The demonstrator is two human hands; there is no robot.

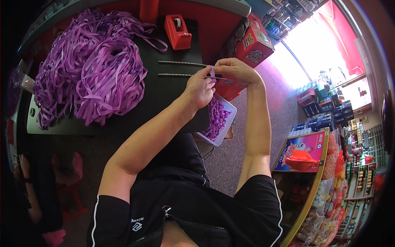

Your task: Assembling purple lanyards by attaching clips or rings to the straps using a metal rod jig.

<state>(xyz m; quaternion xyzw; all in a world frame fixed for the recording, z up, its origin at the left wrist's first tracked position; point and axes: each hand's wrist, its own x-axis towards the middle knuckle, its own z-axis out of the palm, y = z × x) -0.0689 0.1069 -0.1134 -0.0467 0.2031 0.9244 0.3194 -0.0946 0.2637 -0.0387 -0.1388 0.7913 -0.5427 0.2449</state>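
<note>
Two thin twisted metal rods point(175, 75) lie side by side, reaching from over the dark table toward my hands. A short loop of purple ribbon point(212, 74) goes across both rods near their right part. My left hand point(200, 88) has its thumb and fingers closed at this ribbon, palm partly turned up. Opposite it, my right hand point(239, 71) is bent inward with its fingers curled together close to the ribbon and the rods. What its fingertips pinch is hidden. Below the hands, a white plastic bin point(231, 117) holds many small purple ribbon pieces point(217, 119).
A large heap of purple ribbon point(109, 78) covers the left of the dark table point(173, 107). A red tape dispenser point(178, 35) stands at its back edge. Red cartons point(249, 41) are beyond my right hand. A display case point(302, 164) with packaged goods stands right. Another person's arm point(31, 193) shows left.
</note>
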